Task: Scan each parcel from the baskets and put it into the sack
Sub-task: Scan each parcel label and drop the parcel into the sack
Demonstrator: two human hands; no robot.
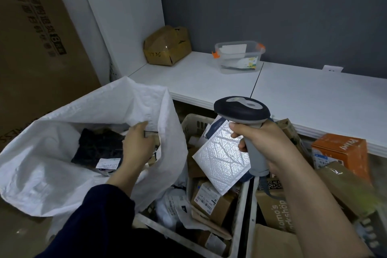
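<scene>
A white woven sack [52, 165] stands open at the left, with a black parcel [98, 148] bearing a white label lying inside. My left hand [137, 144] is inside the sack's mouth, against its right wall. Its fingers are hidden behind the back of the hand. My right hand [263, 142] grips the grey handle of a barcode scanner [243, 111] above the baskets. The scanner's light falls on a white bubble mailer [219, 161], which lies tilted on top of the parcels in the left basket [240, 216]. A second basket [368, 234] at the right holds cardboard boxes.
A white shelf [209, 77] runs behind the baskets, carrying a taped cardboard box [167, 46] and a clear plastic tub [238, 56]. An orange box [341, 151] sits by the shelf edge at the right. A large cardboard carton [31, 48] stands at the far left.
</scene>
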